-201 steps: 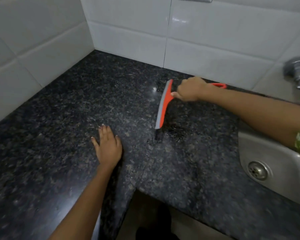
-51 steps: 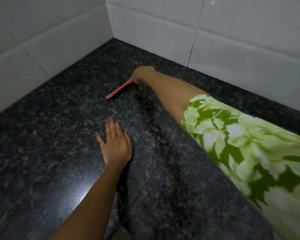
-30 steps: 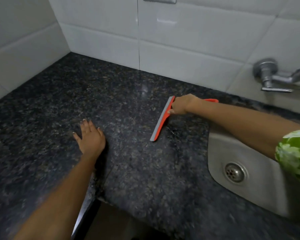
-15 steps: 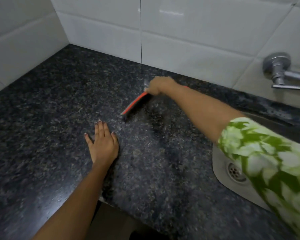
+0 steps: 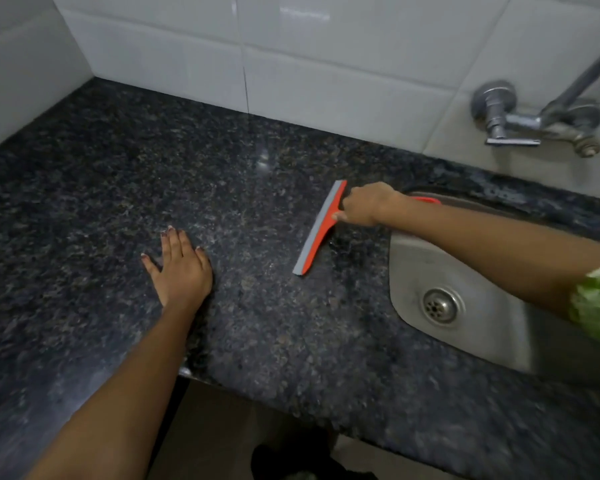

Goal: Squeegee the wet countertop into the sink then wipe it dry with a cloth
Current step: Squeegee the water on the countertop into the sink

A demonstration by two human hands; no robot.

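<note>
My right hand (image 5: 368, 204) grips the handle of an orange squeegee (image 5: 317, 232) with a grey blade. The blade lies on the dark speckled granite countertop (image 5: 118, 174), just left of the steel sink (image 5: 409, 258). The handle's end pokes out past my wrist, over the sink rim. My left hand (image 5: 181, 268) rests flat on the counter, fingers straight, well left of the blade. A small wet patch shows on the counter between the blade and the sink edge. No cloth is in view.
White tiled walls (image 5: 326, 64) close off the counter at the back and left. A metal tap (image 5: 513, 119) is fixed to the wall above the sink. The sink drain (image 5: 440, 306) is bare. The counter's front edge has an inner corner near my left forearm.
The squeegee has been pulled right from mid-counter to beside the sink. My left hand has stayed flat on the counter.
</note>
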